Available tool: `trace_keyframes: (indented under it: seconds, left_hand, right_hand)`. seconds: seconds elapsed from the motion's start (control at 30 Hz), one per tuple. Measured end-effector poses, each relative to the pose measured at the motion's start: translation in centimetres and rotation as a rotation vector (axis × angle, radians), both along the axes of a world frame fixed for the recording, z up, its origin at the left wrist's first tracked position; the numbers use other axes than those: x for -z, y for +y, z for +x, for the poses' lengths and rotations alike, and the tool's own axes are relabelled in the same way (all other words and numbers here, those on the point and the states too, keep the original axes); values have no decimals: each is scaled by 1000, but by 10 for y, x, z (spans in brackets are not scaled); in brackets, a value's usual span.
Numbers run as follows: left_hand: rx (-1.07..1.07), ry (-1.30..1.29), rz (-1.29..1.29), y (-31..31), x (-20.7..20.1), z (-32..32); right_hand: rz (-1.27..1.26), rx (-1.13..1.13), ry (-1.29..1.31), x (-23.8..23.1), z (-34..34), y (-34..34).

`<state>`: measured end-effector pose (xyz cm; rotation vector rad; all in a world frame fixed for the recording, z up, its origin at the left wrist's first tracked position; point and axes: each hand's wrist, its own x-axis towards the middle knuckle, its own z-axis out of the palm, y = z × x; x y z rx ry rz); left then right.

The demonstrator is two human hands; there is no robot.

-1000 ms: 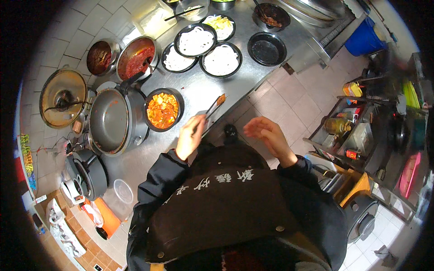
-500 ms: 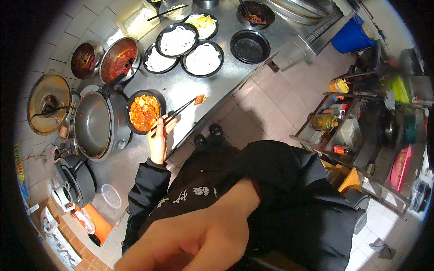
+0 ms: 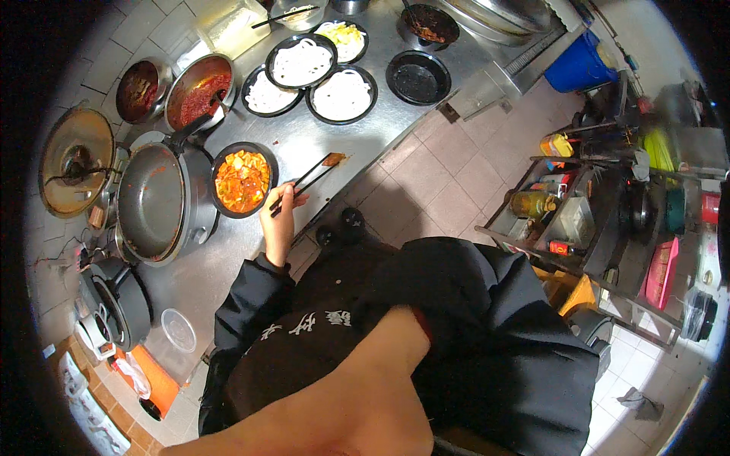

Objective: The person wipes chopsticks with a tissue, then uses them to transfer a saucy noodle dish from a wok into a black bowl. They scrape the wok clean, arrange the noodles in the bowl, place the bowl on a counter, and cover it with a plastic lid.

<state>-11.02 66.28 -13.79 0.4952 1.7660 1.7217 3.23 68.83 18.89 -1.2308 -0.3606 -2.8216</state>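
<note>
My left hand (image 3: 281, 224) is closed around a pair of dark chopsticks (image 3: 310, 172) that stretch away to the right. At their far ends, near the counter's edge, is a small reddish-brown piece of food (image 3: 333, 159); whether the tips grip it or only touch it I cannot tell. Just left of the hand stands a black bowl (image 3: 220, 199) of red, saucy chopped food (image 3: 243, 181). My right hand (image 3: 334, 403) is large and close at the bottom, reaching left across my dark clothing; its fingers run out of the picture.
Several black bowls of white noodles (image 3: 342, 95) stand farther back, beside a bare black bowl (image 3: 418, 77). A large grey pan (image 3: 152, 201) and a pot of red sauce (image 3: 201, 95) line the left of the steel counter (image 3: 334, 140). A loaded shelf rack (image 3: 525, 251) is at right.
My left fingers, spread a little before, have drawn in around the chopsticks. My right hand has slid toward the lower left, so less of its fingers shows. The view has shifted slightly.
</note>
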Motion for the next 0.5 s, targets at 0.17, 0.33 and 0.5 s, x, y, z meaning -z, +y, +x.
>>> trace_keyframes:
  seconds: [0.17, 0.33, 0.5]
  left_hand:
    - [44, 195, -45, -2, -3, 5]
    - [74, 225, -36, -3, -5, 6]
    - [23, 151, -37, -3, -7, 1]
  right_hand:
    - [74, 44, 109, 6, -11, -3]
    - [17, 30, 49, 4, -3, -10]
    - [-88, 65, 11, -3, -4, -21]
